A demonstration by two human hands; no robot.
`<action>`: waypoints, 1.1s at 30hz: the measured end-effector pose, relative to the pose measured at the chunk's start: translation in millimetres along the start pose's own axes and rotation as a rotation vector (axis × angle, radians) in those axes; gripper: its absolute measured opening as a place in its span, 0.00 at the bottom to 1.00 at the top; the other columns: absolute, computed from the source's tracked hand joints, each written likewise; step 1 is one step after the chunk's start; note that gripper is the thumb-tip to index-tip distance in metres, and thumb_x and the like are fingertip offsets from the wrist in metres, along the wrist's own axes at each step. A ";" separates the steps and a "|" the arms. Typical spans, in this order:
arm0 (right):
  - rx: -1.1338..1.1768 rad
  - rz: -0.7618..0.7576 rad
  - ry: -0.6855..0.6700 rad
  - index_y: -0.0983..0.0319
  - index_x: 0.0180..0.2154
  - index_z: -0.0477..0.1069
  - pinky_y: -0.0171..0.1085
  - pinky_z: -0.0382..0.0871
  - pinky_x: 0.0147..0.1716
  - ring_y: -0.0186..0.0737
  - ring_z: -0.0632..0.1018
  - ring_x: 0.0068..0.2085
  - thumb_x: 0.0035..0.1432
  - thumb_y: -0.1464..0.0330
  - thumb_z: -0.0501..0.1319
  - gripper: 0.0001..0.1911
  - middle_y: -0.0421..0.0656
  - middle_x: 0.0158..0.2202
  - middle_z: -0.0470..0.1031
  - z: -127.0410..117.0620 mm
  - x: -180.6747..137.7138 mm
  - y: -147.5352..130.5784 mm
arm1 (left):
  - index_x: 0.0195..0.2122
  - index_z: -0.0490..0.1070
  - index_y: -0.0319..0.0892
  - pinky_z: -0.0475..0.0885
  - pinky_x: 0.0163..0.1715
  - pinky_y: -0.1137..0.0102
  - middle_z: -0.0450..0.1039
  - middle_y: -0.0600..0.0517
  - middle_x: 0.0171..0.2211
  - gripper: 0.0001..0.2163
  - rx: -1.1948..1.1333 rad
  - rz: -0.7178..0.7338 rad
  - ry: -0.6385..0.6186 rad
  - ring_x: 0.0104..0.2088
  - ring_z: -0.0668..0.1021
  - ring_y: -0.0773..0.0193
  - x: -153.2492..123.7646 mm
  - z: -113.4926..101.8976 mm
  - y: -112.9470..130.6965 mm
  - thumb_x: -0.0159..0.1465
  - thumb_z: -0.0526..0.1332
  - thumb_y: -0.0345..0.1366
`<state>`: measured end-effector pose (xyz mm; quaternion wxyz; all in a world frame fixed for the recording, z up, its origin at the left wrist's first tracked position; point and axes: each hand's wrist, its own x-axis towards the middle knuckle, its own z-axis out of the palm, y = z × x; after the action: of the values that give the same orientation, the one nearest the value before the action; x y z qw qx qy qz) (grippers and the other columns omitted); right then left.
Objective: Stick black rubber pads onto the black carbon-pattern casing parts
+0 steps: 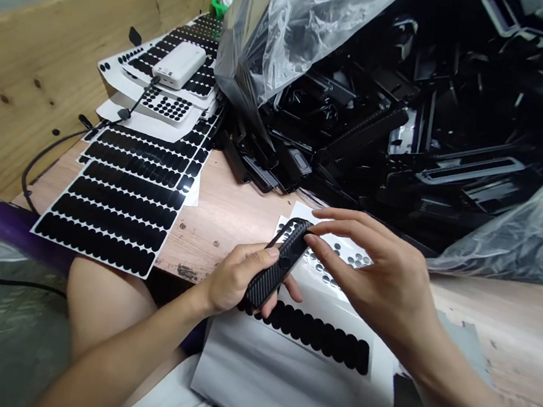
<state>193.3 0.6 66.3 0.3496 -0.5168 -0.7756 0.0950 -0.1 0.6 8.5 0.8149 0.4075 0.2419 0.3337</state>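
nearest, just below the ribbed black part [266,285], a sheet of black dots [323,339] hangs toward the lap, seemingly for easy reach. above that sheet the left hand [240,273] is closed around the part's lower end, thumb on top, apparently to steady it, while the right hand [384,266] has thumb and forefinger nearly together at its upper end, whether pinching anything i cannot tell. beyond the part, leftward, a white power bank [180,64] rests on dotted sheets [110,218], perhaps weighting them, and rightward a clear bag [316,28] gathers loose black pieces [367,133]
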 end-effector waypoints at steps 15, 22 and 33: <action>-0.179 0.268 -0.319 0.60 0.48 0.82 0.42 0.78 0.41 0.49 0.86 0.43 0.67 0.59 0.62 0.16 0.48 0.44 0.87 48.5 82.2 23.1 | 0.30 0.75 0.36 0.62 0.17 0.71 0.69 0.50 0.17 0.28 -0.003 0.034 0.027 0.15 0.68 0.68 -3.0 -5.0 -6.7 0.68 0.56 0.59; -0.324 0.209 -0.314 0.61 0.54 0.80 0.47 0.76 0.43 0.59 0.86 0.47 0.64 0.61 0.65 0.19 0.54 0.48 0.86 68.3 88.1 19.5 | 0.33 0.73 0.38 0.72 0.25 0.73 0.72 0.51 0.26 0.24 -0.129 0.147 0.131 0.24 0.76 0.67 -3.3 -5.0 -14.9 0.64 0.68 0.58; -0.060 0.118 -0.028 0.58 0.48 0.82 0.44 0.81 0.31 0.43 0.84 0.27 0.68 0.62 0.63 0.12 0.52 0.52 0.85 35.8 -28.7 -23.9 | 0.52 0.74 0.43 0.80 0.41 0.67 0.80 0.48 0.46 0.26 -0.382 0.165 0.409 0.45 0.83 0.57 2.6 5.7 -5.0 0.58 0.77 0.47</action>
<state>159.1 -27.4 39.3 0.3167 -0.5705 -0.7512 0.0995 7.1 -2.5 7.1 0.7813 0.1890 0.3000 0.5137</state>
